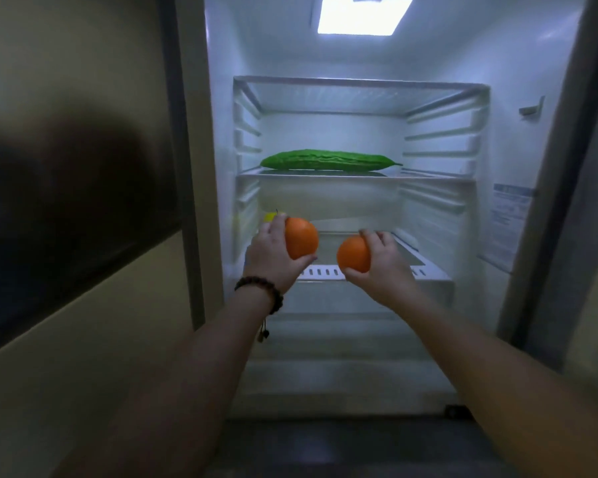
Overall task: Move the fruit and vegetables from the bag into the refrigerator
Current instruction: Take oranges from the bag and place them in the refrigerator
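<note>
The refrigerator (518, 150) stands open and lit in front of me. My left hand (268, 258), with a bead bracelet on the wrist, grips one orange (301, 238) in front of the lower shelf (328, 272). My right hand (385, 263) grips a second orange (353, 254) just to the right, at about the same height. A long green bitter gourd (328, 160) lies on the middle glass shelf. A small yellow-green fruit (271, 216) peeks out behind my left fingers at the lower shelf's left side. The bag is out of view.
The top glass shelf (359, 108) carries nothing. A drawer front (359, 298) sits below the lower shelf. A beige wall with a dark panel (66, 208) stands to the left, and the door's edge (573, 167) borders the opening on the right.
</note>
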`<state>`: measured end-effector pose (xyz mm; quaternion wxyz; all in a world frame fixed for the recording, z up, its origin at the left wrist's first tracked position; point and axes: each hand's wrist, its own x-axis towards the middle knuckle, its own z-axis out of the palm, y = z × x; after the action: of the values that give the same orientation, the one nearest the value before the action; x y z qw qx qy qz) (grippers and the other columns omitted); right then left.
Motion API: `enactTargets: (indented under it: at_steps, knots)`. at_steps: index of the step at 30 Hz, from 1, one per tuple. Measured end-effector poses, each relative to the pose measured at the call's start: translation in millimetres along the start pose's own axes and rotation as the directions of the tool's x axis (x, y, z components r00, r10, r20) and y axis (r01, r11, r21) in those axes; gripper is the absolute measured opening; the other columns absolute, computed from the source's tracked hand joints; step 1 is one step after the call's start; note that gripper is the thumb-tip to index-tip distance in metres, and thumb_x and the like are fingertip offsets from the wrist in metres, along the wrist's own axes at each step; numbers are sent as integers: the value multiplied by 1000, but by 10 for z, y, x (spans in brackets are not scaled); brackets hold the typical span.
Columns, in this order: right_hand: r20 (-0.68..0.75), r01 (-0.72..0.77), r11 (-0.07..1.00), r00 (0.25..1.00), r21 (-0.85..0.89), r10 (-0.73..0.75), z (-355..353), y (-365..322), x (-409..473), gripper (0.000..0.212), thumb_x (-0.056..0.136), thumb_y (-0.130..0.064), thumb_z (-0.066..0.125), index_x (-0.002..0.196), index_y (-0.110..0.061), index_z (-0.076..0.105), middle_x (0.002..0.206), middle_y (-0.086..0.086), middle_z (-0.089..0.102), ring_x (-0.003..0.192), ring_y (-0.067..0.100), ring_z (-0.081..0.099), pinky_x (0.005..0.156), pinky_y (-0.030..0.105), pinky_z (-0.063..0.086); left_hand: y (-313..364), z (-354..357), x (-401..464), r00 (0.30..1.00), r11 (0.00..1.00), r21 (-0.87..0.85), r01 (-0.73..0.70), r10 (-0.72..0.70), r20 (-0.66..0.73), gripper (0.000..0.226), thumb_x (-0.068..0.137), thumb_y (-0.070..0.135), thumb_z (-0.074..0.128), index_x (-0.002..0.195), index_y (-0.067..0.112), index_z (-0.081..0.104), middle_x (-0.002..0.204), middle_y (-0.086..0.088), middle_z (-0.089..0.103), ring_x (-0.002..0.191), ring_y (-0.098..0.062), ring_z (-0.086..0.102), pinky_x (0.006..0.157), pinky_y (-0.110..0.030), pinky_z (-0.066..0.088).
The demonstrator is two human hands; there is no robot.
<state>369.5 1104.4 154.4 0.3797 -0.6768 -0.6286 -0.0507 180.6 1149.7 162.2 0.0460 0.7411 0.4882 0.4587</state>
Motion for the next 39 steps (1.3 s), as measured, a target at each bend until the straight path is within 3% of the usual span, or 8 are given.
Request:
enactTargets:
  at_steps: [5,9,14,19,24,29,34,39]
  knots:
    - [20,-100,981,995,167,98,249,189,617,77,74,-34,76,137,-25,33,134,10,44,112,30,52,74,28,42,-130,491,604,997,999,3,40,-40,59,80,67,40,79,131,22,36,126,-8,50,112,-32,50,88,-39,45]
    - [37,-134,940,991,314,128,505,423,1178,65,74,-29,76,128,-18,43,125,15,50,107,29,54,82,33,43,-293,814,1083,998,998,60,23,-27,65,79,67,36,77,132,18,35,128,-11,49,114,-34,48,91,-43,46]
    - [141,-120,954,987,274,84,763,651,1828,62,77,-30,74,132,-22,46,126,12,40,112,29,50,91,32,42,-480,1120,1614,992,990,137,20,-36,117,76,69,29,79,131,17,36,132,-11,38,115,-32,48,92,-39,43]
    - [194,-127,948,978,293,71,1045,739,2271,70,77,-29,75,135,-17,37,134,13,44,114,30,50,82,34,42,-696,1345,1984,973,949,313,-25,-48,225,80,69,39,78,134,20,34,134,-8,47,122,-30,46,99,-42,38]
    - [262,-161,956,960,244,95,1252,779,2467,63,80,-28,72,131,-10,40,131,15,47,112,30,51,83,36,44,-818,1485,2071,971,895,434,-103,-3,238,77,74,38,75,137,22,33,138,-4,44,125,-26,43,106,-41,28]
    - [248,-134,969,965,205,81,1327,828,2549,66,83,-36,67,140,-14,41,138,18,45,120,32,48,100,39,42,-919,1564,2017,983,869,480,-120,35,182,80,78,48,68,143,23,29,142,0,44,132,-21,36,112,-42,17]
    - [255,-163,947,963,278,91,1329,812,2540,66,83,-34,68,138,-12,38,138,15,47,120,31,49,95,35,43,-945,1549,2024,974,828,538,-156,39,224,90,78,52,66,147,21,18,147,-1,37,137,-21,27,114,-45,9]
    - [279,-144,950,958,276,65,1268,798,2504,72,85,-35,67,144,-16,31,144,14,41,127,31,45,103,44,42,-926,1512,2009,971,834,531,-152,25,239,96,78,52,66,149,22,10,151,-3,29,141,-24,20,115,-47,6]
